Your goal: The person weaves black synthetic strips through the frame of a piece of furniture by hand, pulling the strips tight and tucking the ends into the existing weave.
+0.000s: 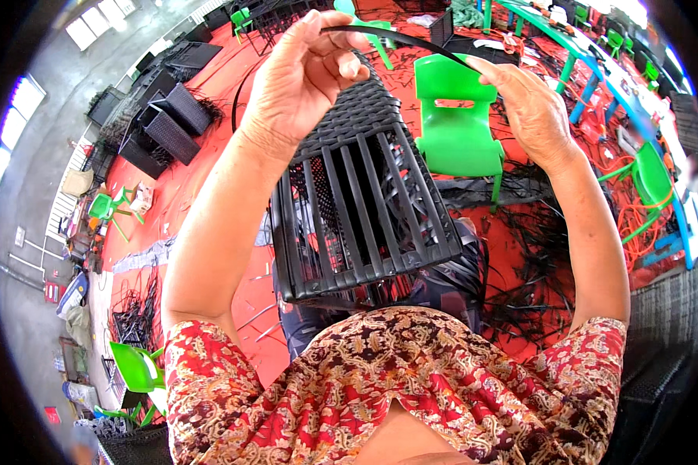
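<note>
A flat black weaving strip point(411, 40) arches between my two raised hands. My left hand point(302, 81) is closed on one part of it, its fingers curled. My right hand point(533, 116) pinches the strip farther right, fingertips together. Below them a black woven frame point(341, 267) rests on my lap, with slats on its near part and a tightly woven band point(357, 116) across its far part. Another thin black strand curves down left of my left wrist. The far end of the frame is partly hidden by my left hand.
A green plastic chair point(457, 116) stands just beyond the frame. Black strip scraps point(527, 263) litter the red floor covering point(202, 213) on the right. Dark woven furniture pieces point(167, 124) stand at left. A long green-and-blue-legged table point(574, 50) runs along the right.
</note>
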Tool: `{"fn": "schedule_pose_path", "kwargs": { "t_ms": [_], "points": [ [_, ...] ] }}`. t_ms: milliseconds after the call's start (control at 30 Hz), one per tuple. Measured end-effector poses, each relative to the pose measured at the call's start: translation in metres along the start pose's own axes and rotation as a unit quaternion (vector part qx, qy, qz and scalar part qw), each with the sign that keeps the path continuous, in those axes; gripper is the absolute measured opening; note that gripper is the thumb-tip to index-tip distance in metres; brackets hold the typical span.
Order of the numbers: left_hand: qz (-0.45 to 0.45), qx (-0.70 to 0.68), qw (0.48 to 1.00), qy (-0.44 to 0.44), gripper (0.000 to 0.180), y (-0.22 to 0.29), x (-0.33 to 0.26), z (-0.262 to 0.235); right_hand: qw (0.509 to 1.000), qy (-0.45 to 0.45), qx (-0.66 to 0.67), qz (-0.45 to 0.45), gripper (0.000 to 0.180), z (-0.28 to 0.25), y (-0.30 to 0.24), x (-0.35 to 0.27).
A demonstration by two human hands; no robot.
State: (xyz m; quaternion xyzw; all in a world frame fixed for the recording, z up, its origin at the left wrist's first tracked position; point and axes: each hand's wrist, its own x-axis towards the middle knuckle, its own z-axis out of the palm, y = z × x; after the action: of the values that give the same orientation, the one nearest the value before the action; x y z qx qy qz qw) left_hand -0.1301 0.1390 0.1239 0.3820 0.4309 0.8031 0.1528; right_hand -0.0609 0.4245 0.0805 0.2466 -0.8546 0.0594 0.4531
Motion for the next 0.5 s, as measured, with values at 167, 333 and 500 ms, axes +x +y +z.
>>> {"fn": "schedule_pose_path", "kwargs": {
  "t_ms": [167,333,500],
  "points": [
    [0.009,0.097,0.994,0.049,0.041,0.02,-0.008,0.0,0.998,-0.009,0.034,0.051,0.051,0.024,0.041,-0.037],
    [-0.021,0.175,0.983,0.052,0.038,0.019,-0.012,0.002,0.99,-0.053,0.075,0.106,0.045,0.046,0.065,-0.058],
    [-0.073,0.261,0.961,-0.048,0.036,-0.002,0.007,0.031,0.819,-0.015,0.528,0.223,0.04,0.003,0.014,-0.004]
  ]
}}
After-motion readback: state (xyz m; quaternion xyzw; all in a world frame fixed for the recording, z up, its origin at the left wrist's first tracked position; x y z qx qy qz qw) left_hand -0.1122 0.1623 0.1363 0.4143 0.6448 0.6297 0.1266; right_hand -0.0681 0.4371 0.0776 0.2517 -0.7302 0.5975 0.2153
